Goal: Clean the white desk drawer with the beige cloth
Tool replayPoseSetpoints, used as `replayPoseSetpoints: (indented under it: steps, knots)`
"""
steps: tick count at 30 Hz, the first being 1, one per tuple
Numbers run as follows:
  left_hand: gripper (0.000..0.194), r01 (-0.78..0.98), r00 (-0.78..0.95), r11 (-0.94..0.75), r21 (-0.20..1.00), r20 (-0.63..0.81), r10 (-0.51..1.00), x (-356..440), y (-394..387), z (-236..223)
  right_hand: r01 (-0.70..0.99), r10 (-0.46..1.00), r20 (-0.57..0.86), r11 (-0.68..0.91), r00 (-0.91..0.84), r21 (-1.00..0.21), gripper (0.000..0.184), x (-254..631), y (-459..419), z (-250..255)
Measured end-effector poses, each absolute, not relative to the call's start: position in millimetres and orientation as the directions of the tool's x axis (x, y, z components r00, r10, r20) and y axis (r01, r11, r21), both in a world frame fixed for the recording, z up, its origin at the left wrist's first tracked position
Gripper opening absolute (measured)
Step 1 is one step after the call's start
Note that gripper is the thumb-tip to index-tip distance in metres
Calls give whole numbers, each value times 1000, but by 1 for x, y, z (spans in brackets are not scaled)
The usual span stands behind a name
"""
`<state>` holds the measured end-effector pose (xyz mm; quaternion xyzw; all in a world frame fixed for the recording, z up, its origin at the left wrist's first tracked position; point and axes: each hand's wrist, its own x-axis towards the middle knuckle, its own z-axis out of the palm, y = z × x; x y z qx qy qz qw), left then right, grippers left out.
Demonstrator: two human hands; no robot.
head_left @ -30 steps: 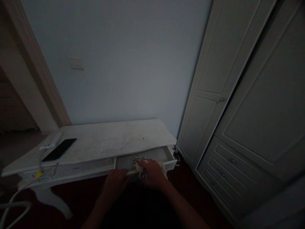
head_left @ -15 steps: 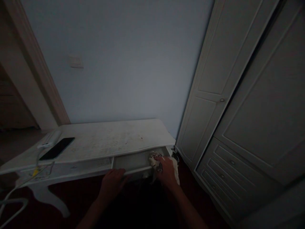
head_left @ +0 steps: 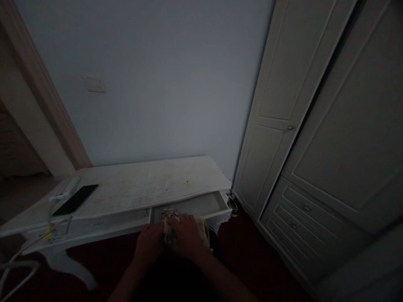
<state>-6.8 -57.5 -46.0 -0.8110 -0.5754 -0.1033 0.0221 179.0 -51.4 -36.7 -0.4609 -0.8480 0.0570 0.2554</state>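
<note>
A pale, patterned cloth (head_left: 170, 212) is bunched in my right hand (head_left: 185, 235), and part of it hangs down on the right. The fingers press it at the left end of the pulled-out drawer (head_left: 204, 205), against the front rim. Close beside it, my left hand (head_left: 149, 241) is curled over the left end of the drawer front. The drawer belongs to a white table (head_left: 151, 180) with a worn, smudged top. My hands hide the drawer's left front corner.
A black phone (head_left: 76, 200) and a white device (head_left: 65, 187) with a cable lie at the table's left end. A white wardrobe (head_left: 267, 159) with small drawers stands on the right. A shoe (head_left: 233, 207) sits on the dark red floor beside the table.
My right hand has slid the cloth from the right end of the drawer to the left end, next to my left hand. The left hand stays at the drawer front.
</note>
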Motion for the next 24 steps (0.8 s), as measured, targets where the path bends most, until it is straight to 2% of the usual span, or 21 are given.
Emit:
replayPoseSetpoints:
  steps: [3, 9, 12, 15, 17, 19, 22, 24]
  knots:
    - [21, 944, 304, -327, 47, 269, 914, -5, -58, -50, 759, 820, 372, 556, -434, -340, 61, 202, -49, -38]
    - [33, 932, 323, -361, 12, 421, 847, -8, -53, -68, 806, 851, 437, 463, -290, -368, 64, 261, -41, -52]
    - [36, 927, 333, -374, -11, 482, 811, -8, -53, -73, 861, 815, 555, 394, -165, -322, 66, 295, -38, -80]
    - [37, 924, 337, -383, -16, 508, 793, -8, -53, -72, 890, 705, 708, 307, 24, -336, 59, 316, -37, -113]
    - [35, 917, 349, -398, -13, 506, 789, -8, -54, -70, 876, 631, 765, 287, 133, -389, 53, 317, -37, -127]
    - [31, 912, 354, -410, 3, 498, 792, -8, -55, -67, 829, 601, 757, 266, 256, -491, 49, 305, -39, -131]
    - [27, 915, 339, -402, 37, 470, 815, -8, -56, -65, 688, 622, 627, 189, 468, -701, 47, 273, -48, -133]
    - [26, 920, 329, -389, 53, 438, 837, -8, -56, -63, 606, 682, 529, 157, 505, -780, 48, 252, -58, -141]
